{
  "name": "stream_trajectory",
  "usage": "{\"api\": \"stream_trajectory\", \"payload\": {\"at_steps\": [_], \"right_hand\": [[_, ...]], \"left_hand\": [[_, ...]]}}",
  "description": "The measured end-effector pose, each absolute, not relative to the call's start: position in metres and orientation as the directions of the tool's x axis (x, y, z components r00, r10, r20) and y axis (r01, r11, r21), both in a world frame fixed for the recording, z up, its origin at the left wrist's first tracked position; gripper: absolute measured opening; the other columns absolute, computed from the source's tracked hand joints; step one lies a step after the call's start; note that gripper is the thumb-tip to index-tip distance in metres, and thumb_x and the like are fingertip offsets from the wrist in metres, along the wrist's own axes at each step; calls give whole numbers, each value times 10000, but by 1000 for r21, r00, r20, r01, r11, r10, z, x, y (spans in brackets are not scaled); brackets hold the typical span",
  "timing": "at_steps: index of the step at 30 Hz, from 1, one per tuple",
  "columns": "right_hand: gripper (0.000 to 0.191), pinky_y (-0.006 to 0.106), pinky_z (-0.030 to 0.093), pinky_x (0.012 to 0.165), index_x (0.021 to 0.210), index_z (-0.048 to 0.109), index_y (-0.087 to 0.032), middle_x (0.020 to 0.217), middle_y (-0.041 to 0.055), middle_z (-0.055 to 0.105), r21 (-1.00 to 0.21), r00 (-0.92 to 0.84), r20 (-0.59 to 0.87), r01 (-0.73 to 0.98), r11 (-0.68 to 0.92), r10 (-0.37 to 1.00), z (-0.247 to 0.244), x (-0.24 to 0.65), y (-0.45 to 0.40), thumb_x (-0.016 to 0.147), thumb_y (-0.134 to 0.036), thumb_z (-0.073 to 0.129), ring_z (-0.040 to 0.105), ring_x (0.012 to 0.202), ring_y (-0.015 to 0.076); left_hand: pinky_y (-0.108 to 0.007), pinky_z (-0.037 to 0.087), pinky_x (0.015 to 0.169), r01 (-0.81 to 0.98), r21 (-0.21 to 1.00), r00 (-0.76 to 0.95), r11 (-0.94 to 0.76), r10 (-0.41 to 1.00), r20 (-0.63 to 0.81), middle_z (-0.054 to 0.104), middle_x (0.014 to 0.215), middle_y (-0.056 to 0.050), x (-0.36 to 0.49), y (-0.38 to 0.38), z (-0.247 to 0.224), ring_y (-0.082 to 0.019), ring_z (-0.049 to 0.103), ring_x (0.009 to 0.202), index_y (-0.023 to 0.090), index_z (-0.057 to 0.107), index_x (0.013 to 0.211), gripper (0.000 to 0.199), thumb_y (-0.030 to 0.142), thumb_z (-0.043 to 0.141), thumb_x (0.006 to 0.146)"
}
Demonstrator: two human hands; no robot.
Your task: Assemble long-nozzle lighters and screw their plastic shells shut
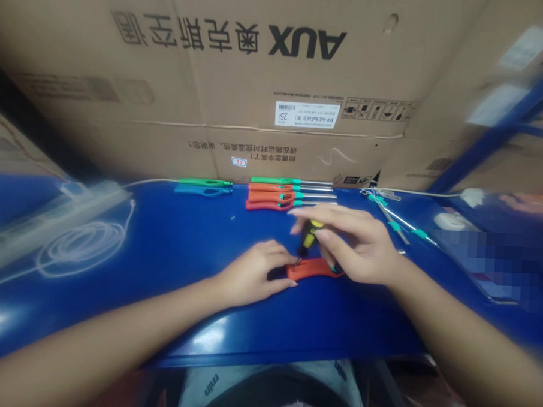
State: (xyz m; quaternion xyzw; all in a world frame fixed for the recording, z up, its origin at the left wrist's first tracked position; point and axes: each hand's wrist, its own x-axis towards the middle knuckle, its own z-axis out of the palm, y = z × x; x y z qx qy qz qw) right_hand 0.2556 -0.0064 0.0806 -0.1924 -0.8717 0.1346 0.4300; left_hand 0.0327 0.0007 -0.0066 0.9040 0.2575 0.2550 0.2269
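Note:
An orange lighter handle (314, 268) lies flat on the blue table (171, 241) in front of me. My left hand (258, 272) pinches its left end between thumb and fingers. In my right hand (360, 237) is a short black and yellow screwdriver (312, 236), held nearly upright. Its tip meets the handle near the left end. The right side of the handle is partly covered by my right hand. Just beyond lie several orange and green utility lighters (272, 197) with metal tubes.
A large cardboard box (213, 105) walls off the back. Green and blue handle pieces (203, 187) lie by it. Loose metal tubes (401, 221) are at right, with a phone (480, 266) beyond them. At left sit a coiled white cable (83, 243) and a power strip (82, 207).

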Motion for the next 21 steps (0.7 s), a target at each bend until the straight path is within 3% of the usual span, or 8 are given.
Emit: {"api": "stream_trajectory", "payload": {"at_steps": [4,7,10,13,17,19,21], "right_hand": [[178,235,550,692,1072,724,-182,871,47,719,-234,-511,777,306,923,367,79,256,-4,898,-204,697,657,712,122],[264,256,553,735,1190,691,-166,925,73,715,-136,-569,753,356,925,330,78,259,-4,937,-217,633,676,812,154],[390,314,537,929,1355,586,-156,1119,106,716,-248,-605,685,330,911,406,80,260,-6,979,-133,486,672,1044,180],[328,298,541,919,1277,635,-168,1101,88,721,-360,-590,676,261,896,443,81,259,-7,969,-129,532,678,981,156],[238,240,549,697,1117,711,-171,895,52,709,-221,-552,749,314,923,367,80,258,-6,886,-226,722,650,734,127],[242,270,563,752,1152,704,-158,974,92,720,-175,-557,756,335,926,345,80,257,-7,922,-223,665,680,844,162],[277,314,564,866,1211,679,-148,1103,125,719,-247,-568,733,290,924,374,81,256,-8,971,-173,543,684,1003,191]], "left_hand": [[-399,473,962,350,533,734,-770,579,355,712,1094,-70,33,0,-7,-240,628,1041,189,686,1178,324,347,722,897],[-398,476,952,351,528,737,-773,576,354,713,1084,-68,33,0,-6,-235,629,1018,186,687,1173,315,337,720,899],[-385,487,936,356,534,738,-767,581,344,709,1067,-76,33,0,-5,-230,628,1001,189,685,1202,342,352,715,903],[-384,489,935,357,532,736,-768,582,347,713,1067,-75,33,0,-5,-233,631,1010,197,685,1207,344,349,717,901],[-392,477,962,349,518,734,-781,572,366,721,1103,-63,32,0,-7,-238,629,1043,199,682,1195,329,323,726,892],[-395,477,969,352,520,733,-778,575,364,717,1113,-66,32,0,-7,-239,627,1050,197,683,1190,325,335,721,897],[-395,485,957,361,524,730,-771,584,355,712,1099,-74,33,0,-7,-237,630,1030,195,688,1182,324,350,717,899]]}}
